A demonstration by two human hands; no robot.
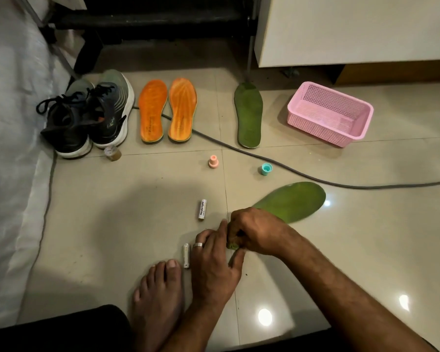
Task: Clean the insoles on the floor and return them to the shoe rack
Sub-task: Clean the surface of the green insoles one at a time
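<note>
**Green insole held at its heel end, low in the frame**

A green insole (294,200) is seen lying on the tiled floor (112,212) at lower centre-right, its broad toe end pointed toward the right of the frame. Its near end is gripped by the right hand (254,231), whose fingers are curled down over the green edge. The left hand (215,260), on which a ring is worn, is laid against that same end, the fingers bent; whether anything is pinched by them cannot be told.

A second green insole (248,115) is laid flat at upper centre-right, well apart from the first. Two orange insoles (168,110) are set side by side at upper centre, with a pair of dark sneakers (92,115) just left of them.

A pink perforated basket (330,114) is placed at upper right. A grey cable (290,171) is run across the floor between the green insoles. A pink cap (213,161) and a teal cap (266,169) are stood near it. Two white tubes, one lettered (202,209) and one by the left hand (186,255), are laid at centre. A bare foot (158,295) is rested at lower centre.
</note>
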